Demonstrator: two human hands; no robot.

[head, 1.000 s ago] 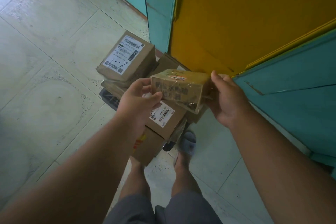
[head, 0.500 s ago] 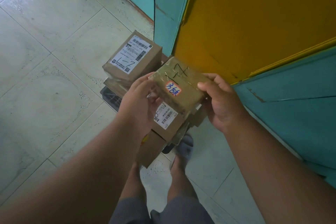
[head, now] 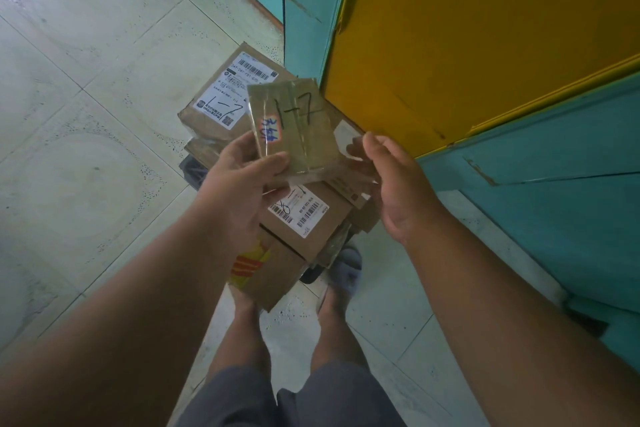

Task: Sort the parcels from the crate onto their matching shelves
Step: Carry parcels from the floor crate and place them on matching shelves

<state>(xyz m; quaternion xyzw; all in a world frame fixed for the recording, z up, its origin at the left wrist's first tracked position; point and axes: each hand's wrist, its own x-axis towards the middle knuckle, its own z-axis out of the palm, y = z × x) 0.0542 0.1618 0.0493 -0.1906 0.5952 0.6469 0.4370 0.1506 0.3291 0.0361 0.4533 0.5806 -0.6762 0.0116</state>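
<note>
I hold a small tape-wrapped cardboard parcel (head: 298,128) above the pile, its face turned up and marked "1-7" by hand, with a small orange-edged sticker. My left hand (head: 239,180) grips its lower left corner, thumb on top. At its right edge, my right hand (head: 391,184) holds it between thumb and fingers. Below, a dark crate (head: 192,172) is heaped with parcels: a box with a white label marked "1-7" (head: 214,104), a box with barcode labels (head: 311,218), and a box with red and yellow print (head: 266,270).
A yellow panel (head: 467,38) and teal panels (head: 554,191) rise at the right, close to the crate. Pale floor tiles (head: 86,114) spread out to the left. My feet (head: 343,274) stand just behind the crate.
The parcel has been turned in both hands from its side to its top face, so the "1-7" marking now shows, and it sits a little higher in view.
</note>
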